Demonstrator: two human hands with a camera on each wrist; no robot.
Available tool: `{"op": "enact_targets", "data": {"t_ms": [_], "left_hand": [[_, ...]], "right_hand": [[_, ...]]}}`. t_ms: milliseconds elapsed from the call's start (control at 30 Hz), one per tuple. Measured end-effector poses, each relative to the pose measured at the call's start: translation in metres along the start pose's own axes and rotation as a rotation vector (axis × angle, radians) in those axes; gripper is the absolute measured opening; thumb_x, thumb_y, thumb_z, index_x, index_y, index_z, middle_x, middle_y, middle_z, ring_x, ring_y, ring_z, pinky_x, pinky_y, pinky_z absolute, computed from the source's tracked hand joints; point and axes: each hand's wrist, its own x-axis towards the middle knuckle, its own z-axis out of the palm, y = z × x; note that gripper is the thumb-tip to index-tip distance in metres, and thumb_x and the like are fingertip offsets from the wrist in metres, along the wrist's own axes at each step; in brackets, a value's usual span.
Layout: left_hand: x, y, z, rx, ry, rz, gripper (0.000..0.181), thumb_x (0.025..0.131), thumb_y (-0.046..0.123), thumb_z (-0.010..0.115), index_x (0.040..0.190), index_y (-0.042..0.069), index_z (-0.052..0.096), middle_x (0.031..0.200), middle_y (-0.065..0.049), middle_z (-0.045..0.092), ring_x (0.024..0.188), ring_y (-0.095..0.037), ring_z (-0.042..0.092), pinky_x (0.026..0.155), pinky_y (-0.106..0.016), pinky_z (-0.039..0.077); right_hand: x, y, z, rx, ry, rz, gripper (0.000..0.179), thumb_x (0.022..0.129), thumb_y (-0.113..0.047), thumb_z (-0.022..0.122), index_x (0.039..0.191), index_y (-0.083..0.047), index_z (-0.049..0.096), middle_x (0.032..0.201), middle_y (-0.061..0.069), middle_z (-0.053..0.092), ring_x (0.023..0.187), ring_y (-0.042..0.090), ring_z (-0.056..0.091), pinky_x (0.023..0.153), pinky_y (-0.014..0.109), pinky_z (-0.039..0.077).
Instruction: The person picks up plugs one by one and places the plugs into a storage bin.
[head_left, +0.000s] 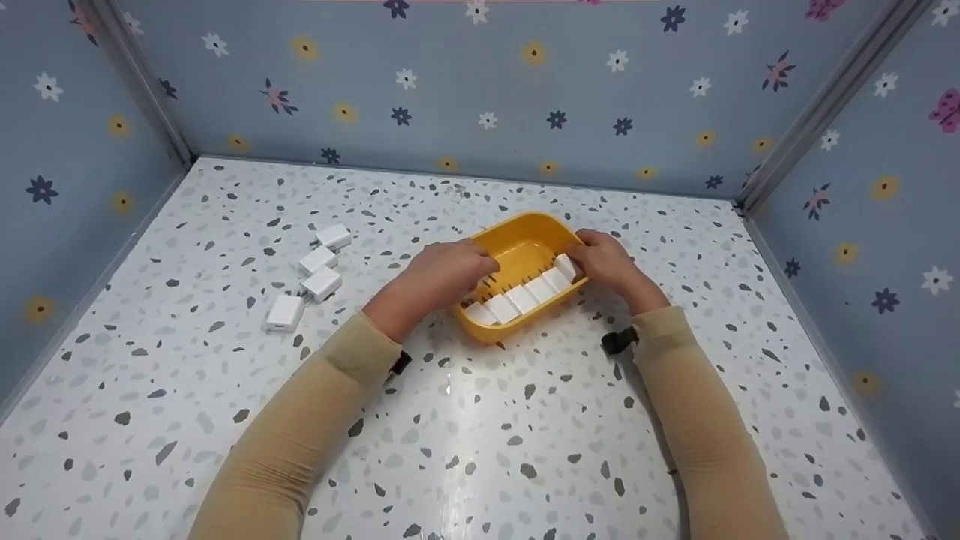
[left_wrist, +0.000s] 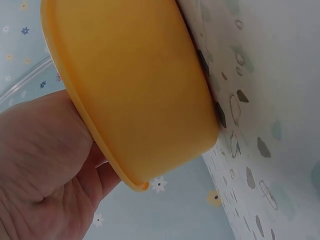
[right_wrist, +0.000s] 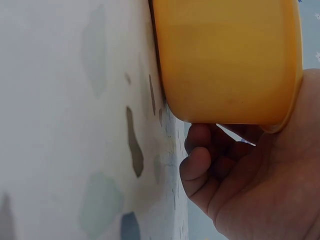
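Note:
A yellow plastic tub (head_left: 525, 262) sits on the speckled table between both hands. Inside, along its near wall, several white charger plugs (head_left: 523, 298) stand in a row with prongs pointing inward; the rightmost one leans. The left hand (head_left: 448, 271) lies over the tub's left end, its bent fingers hooked across the rim, fingertips partly hidden. In the left wrist view, that hand (left_wrist: 47, 160) shows behind the tub's rim. At the right end, the right hand (head_left: 606, 259) grips the wall near the leaning plug. Its curled fingers (right_wrist: 195, 167) show outside the tub in the right wrist view.
Several more white charger plugs (head_left: 321, 283) lie in a loose line on the table, left of the left hand. Blue flower-patterned panels (head_left: 487, 90) enclose the table's back and sides. A black strap end (head_left: 619, 341) sticks out at the right wrist.

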Motion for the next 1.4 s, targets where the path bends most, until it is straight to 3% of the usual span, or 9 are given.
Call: {"op": "enact_targets", "data": {"t_ms": [267,500,767,1167,1300,1400], "left_hand": [[0.002,0.002,0.001,-0.034,-0.01,-0.005,0.023,0.104,-0.003,0.072,0.119,0.012,0.081,0.106,-0.006,0.072,0.093,-0.025,0.061,0.087,-0.04,0.057],[0.005,0.0,0.002,-0.027,-0.041,0.009,0.025,0.102,-0.004,0.072,0.119,0.013,0.08,0.111,-0.007,0.073,0.098,-0.025,0.063,0.09,-0.041,0.057],[0.005,-0.005,0.003,-0.141,-0.036,0.002,0.035,0.101,-0.01,0.067,0.125,0.011,0.082,0.114,-0.007,0.075,0.099,-0.025,0.064,0.095,-0.04,0.058],[0.002,-0.009,0.002,-0.281,-0.061,-0.041,0.049,0.098,-0.017,0.064,0.136,0.01,0.08,0.133,-0.008,0.078,0.122,-0.026,0.071,0.111,-0.042,0.055],[0.001,-0.013,0.003,-0.35,-0.077,-0.074,0.055,0.095,-0.02,0.06,0.135,0.012,0.081,0.13,-0.005,0.078,0.113,-0.022,0.07,0.109,-0.04,0.055],[0.002,-0.014,0.003,-0.367,-0.088,-0.078,0.051,0.099,-0.018,0.058,0.134,0.012,0.081,0.121,-0.004,0.077,0.103,-0.023,0.066,0.103,-0.04,0.055]], "right_hand": [[0.001,-0.001,0.0,0.014,-0.007,0.019,0.041,0.116,-0.032,0.051,0.147,-0.008,0.065,0.129,0.012,0.066,0.111,0.029,0.06,0.096,0.039,0.051],[-0.002,0.004,-0.001,-0.008,0.007,-0.075,0.039,0.117,-0.031,0.051,0.141,-0.005,0.067,0.112,0.016,0.065,0.096,0.029,0.06,0.084,0.04,0.049],[-0.001,0.004,0.0,0.001,0.012,-0.054,0.038,0.116,-0.031,0.052,0.139,-0.005,0.068,0.117,0.014,0.066,0.098,0.027,0.059,0.085,0.037,0.05],[-0.001,0.0,0.0,0.002,0.007,-0.026,0.04,0.116,-0.033,0.051,0.142,-0.006,0.067,0.121,0.015,0.066,0.104,0.029,0.06,0.089,0.04,0.05],[-0.001,0.0,0.0,0.01,0.003,-0.021,0.041,0.116,-0.035,0.053,0.144,-0.007,0.067,0.122,0.012,0.066,0.103,0.027,0.06,0.088,0.037,0.051],[-0.001,0.002,-0.001,0.01,0.005,-0.043,0.041,0.117,-0.034,0.053,0.142,-0.005,0.067,0.113,0.014,0.065,0.096,0.027,0.059,0.084,0.037,0.05]]}}
